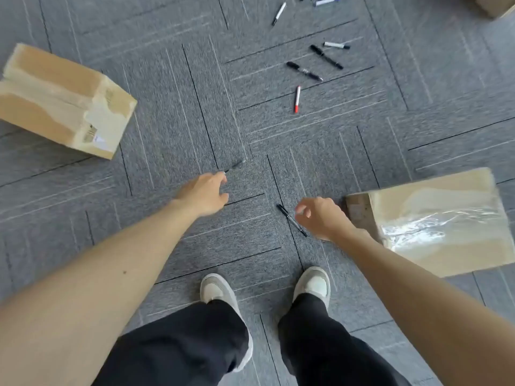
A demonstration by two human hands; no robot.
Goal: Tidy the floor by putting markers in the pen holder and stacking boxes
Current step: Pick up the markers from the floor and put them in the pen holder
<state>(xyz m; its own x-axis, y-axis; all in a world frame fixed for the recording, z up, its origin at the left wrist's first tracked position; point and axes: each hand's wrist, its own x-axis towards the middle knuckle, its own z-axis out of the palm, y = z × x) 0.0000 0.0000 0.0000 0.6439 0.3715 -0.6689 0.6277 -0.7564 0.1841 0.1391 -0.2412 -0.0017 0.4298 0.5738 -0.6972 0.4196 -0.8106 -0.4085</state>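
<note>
My left hand reaches forward over the grey carpet, fingers apart, its fingertips right at the near end of a blurred dark marker. My right hand hovers with loosely curled, parted fingers just right of a black marker lying on the floor, holding nothing. Farther ahead lie a red-capped white marker, two black markers, and a white marker. One cardboard box lies at the left, a second taped box at the right. No pen holder is in view.
More markers lie at the top edge, with a purple-labelled item beside them. A corner of another cardboard box shows at the top right. My two shoes stand on the carpet below the hands.
</note>
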